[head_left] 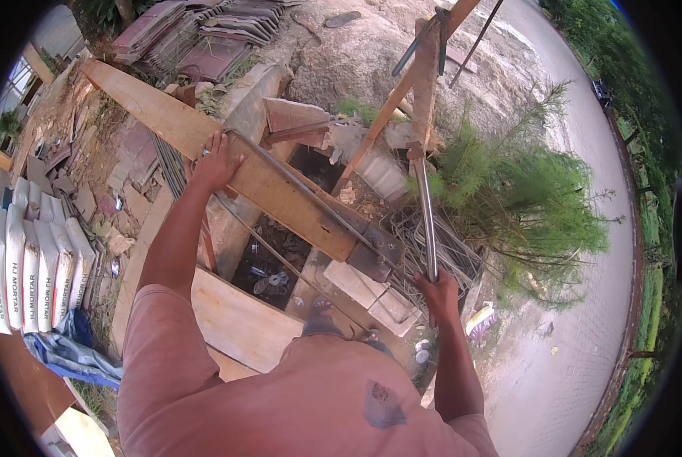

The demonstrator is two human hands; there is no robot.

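if the right hand (437, 295), closed around the lower end of the steel pipe (426, 213), lost its grip under a pull, i judge the pipe could swing against the timber board (426, 95) by its far end, and the wooden plank (280, 202) could slide if the left hand (216, 164), flat with fingers spread and gripping nothing i can see, bore down unevenly. on my feed the pipe runs from the right hand toward twelve o'clock; the plank lies under the left, stretching to its ten and four o'clock.
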